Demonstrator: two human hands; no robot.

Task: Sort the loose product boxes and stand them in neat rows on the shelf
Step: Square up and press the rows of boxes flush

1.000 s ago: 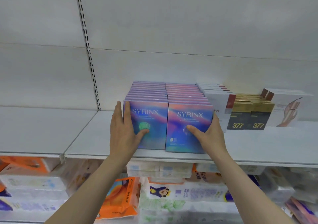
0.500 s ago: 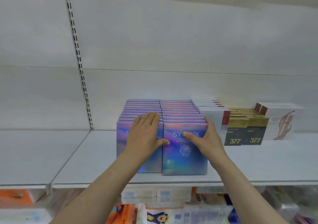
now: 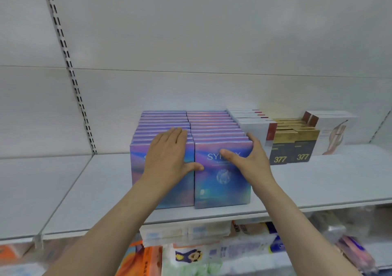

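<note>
Two rows of iridescent blue-purple SYRINX boxes stand upright on the white shelf [image 3: 318, 182], front faces toward me. My left hand [image 3: 167, 154] lies flat on the front box of the left row [image 3: 137, 167], fingers straight and reaching over its top edge, thumb touching the neighbouring box. My right hand [image 3: 252, 161] is at the right edge of the front box of the right row [image 3: 220, 188]. Its thumb lies across the printed face and its fingers run along the row's right side, mostly hidden.
Right of the blue rows stand white boxes with red corners [image 3: 254, 127], black-and-gold "377" boxes [image 3: 294, 148] and a white box with a hand picture [image 3: 333, 131]. A slotted upright [image 3: 70, 67] runs up the back wall. Soft tissue packs [image 3: 191, 254] fill the shelf below.
My left hand has moved from the left side of the left row onto its front face. The right hand stays at the right row's edge. The view has tilted upward.
</note>
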